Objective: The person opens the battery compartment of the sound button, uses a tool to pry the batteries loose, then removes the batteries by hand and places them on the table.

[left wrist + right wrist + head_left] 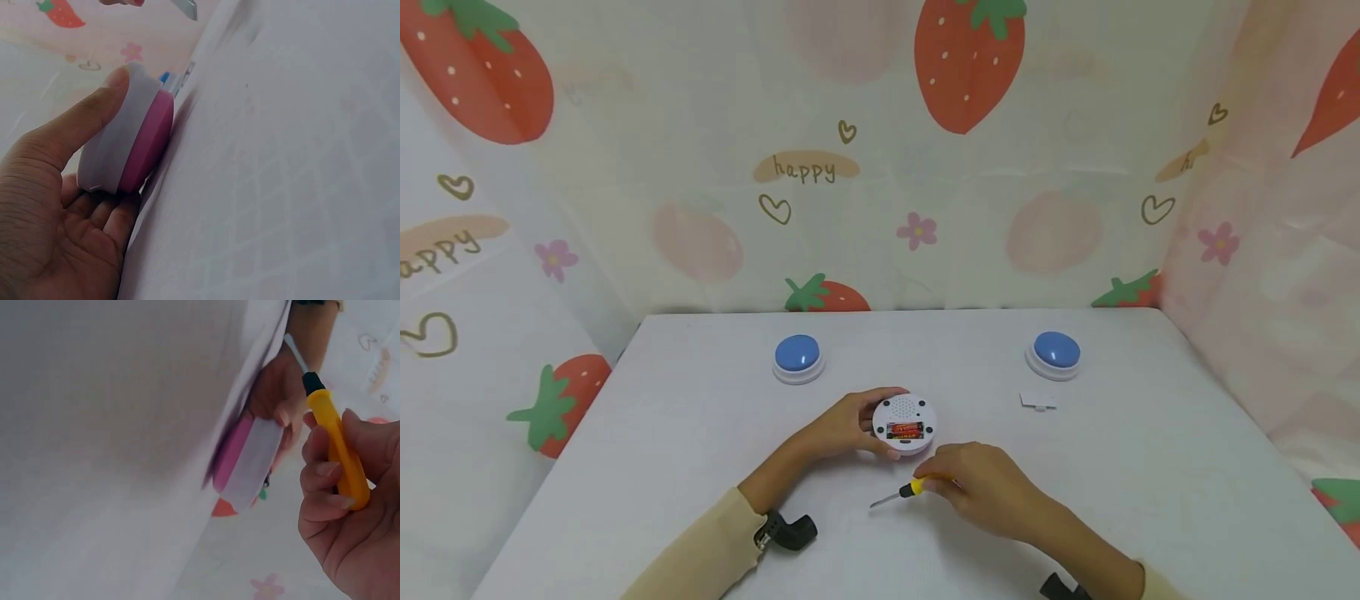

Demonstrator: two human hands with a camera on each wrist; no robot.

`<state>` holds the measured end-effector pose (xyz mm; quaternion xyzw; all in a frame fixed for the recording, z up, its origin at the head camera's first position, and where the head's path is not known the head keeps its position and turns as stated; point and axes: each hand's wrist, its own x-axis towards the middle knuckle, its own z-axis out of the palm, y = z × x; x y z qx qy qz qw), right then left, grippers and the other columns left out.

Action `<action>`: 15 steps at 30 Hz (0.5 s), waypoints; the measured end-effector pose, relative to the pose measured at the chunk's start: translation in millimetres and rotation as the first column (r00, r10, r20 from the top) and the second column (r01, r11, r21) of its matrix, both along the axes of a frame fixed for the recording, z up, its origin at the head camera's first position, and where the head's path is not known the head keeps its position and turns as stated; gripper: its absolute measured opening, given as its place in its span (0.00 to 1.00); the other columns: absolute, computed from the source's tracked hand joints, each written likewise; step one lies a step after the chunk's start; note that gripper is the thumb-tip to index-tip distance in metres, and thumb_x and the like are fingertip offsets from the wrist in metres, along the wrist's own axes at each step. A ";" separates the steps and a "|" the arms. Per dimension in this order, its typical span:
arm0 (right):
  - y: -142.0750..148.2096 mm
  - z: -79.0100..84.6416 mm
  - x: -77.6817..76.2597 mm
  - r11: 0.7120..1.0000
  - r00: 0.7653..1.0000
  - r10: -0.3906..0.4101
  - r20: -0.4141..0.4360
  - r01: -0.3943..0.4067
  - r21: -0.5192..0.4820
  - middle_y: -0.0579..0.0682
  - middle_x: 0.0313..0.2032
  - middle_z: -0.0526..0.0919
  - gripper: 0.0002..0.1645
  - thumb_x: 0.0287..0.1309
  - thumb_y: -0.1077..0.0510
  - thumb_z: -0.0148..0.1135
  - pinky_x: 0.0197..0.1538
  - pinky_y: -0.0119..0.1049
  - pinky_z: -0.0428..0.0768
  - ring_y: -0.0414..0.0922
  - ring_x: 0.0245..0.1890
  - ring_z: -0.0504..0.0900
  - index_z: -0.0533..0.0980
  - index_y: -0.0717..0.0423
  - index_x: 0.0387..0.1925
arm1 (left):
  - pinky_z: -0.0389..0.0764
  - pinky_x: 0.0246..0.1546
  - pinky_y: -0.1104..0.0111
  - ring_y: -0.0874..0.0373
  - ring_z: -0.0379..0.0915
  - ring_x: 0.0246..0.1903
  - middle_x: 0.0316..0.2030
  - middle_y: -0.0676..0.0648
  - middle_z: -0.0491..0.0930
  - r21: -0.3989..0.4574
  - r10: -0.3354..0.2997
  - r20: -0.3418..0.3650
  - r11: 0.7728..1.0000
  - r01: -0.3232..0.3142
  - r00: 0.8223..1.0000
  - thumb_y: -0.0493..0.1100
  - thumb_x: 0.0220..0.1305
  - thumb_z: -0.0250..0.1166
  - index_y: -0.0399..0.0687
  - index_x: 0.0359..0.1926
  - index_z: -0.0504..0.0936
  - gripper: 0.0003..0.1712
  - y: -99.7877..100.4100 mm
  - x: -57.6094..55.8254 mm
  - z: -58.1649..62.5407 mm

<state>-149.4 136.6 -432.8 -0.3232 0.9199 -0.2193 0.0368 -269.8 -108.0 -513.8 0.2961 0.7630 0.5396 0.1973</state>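
My left hand (847,427) grips the rim of a round white button device (917,407), thumb on the near side. The device lies upside down, its pink dome (150,142) toward the table. Its underside faces up with an uncovered battery compartment, where red batteries (905,431) sit. Just right of and nearer than the device, my right hand (988,487) holds a screwdriver (339,450) with a yellow handle and black collar. The fingers curl round the handle, and the metal tip points left, apart from the device.
Two blue-topped buttons on white bases, a left one (797,357) and a right one (1055,353), stand at the back of the white table (662,400). A small white battery cover (1038,402) lies in front of the right one. Strawberry-print cloth (880,233) hangs behind the table.
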 end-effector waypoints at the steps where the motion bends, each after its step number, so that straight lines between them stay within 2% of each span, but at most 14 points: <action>1: -1.4 -1.0 0.8 1.000 1.000 0.005 0.010 -0.005 0.004 0.37 0.38 0.87 0.10 0.64 0.60 0.68 0.43 0.35 0.82 0.33 0.37 0.80 0.87 0.48 0.45 | 0.76 0.62 0.67 0.54 0.72 0.64 0.67 0.52 0.73 0.001 0.001 0.002 1.000 -0.001 1.000 0.43 0.50 0.82 0.57 0.74 0.68 0.51 -0.1 0.1 0.2; 6: -6.4 -5.7 3.9 0.999 0.998 0.027 0.050 -0.028 0.018 0.38 0.41 0.87 0.11 0.65 0.62 0.66 0.48 0.37 0.84 0.35 0.41 0.82 0.86 0.51 0.47 | 0.76 0.62 0.67 0.54 0.72 0.64 0.67 0.51 0.73 0.008 0.002 0.007 1.000 -0.002 1.000 0.42 0.51 0.82 0.57 0.73 0.68 0.50 -0.6 0.5 1.1; 15: -7.7 -10.0 6.5 0.998 0.995 0.046 0.088 -0.050 0.039 0.37 0.39 0.88 0.10 0.63 0.62 0.68 0.49 0.38 0.83 0.34 0.39 0.81 0.86 0.52 0.45 | 0.76 0.61 0.68 0.55 0.72 0.63 0.67 0.51 0.73 0.007 -0.008 -0.002 1.000 0.008 1.000 0.41 0.50 0.82 0.56 0.74 0.67 0.51 -0.3 0.2 0.6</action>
